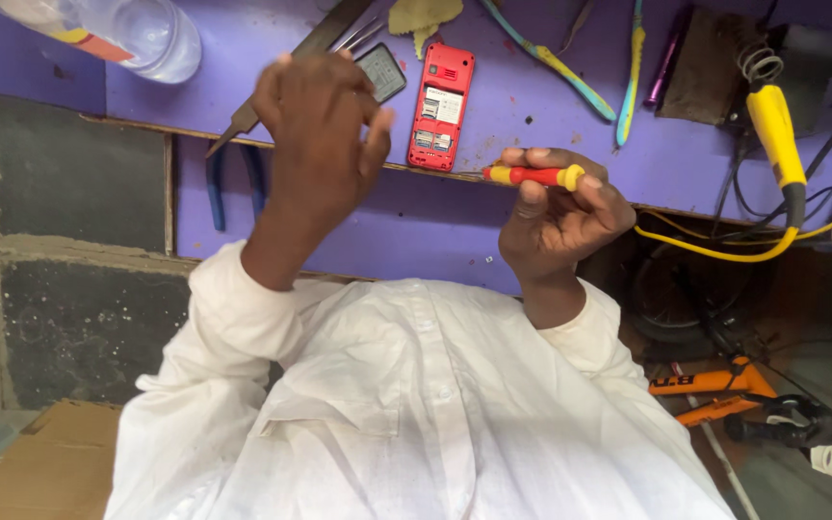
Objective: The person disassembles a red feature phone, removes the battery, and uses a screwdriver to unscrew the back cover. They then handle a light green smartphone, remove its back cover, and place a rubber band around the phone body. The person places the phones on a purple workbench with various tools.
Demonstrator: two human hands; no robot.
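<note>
My right hand (pixel 559 214) grips a small screwdriver (pixel 534 176) with a red shaft and yellow cap, held sideways just over the front edge of the purple bench (pixel 243 39). A red phone (pixel 441 106) lies on the bench with its back cover off, just left of the screwdriver tip. My left hand (pixel 318 135) is raised above the bench left of the phone, fingers loosely apart, with nothing visible in it. A small dark battery (pixel 383 71) lies by its fingertips. Long metal tweezers (pixel 325 37) lie on the bench, partly hidden behind this hand.
A clear plastic bottle (pixel 142 34) lies at the top left. A yellow-handled soldering iron (pixel 778 125) with its cables sits at the right, and thin tools (pixel 628 67) lie beyond the phone. Blue plier handles (pixel 216 183) hang below the bench edge. An orange frame (pixel 715 385) stands on the floor.
</note>
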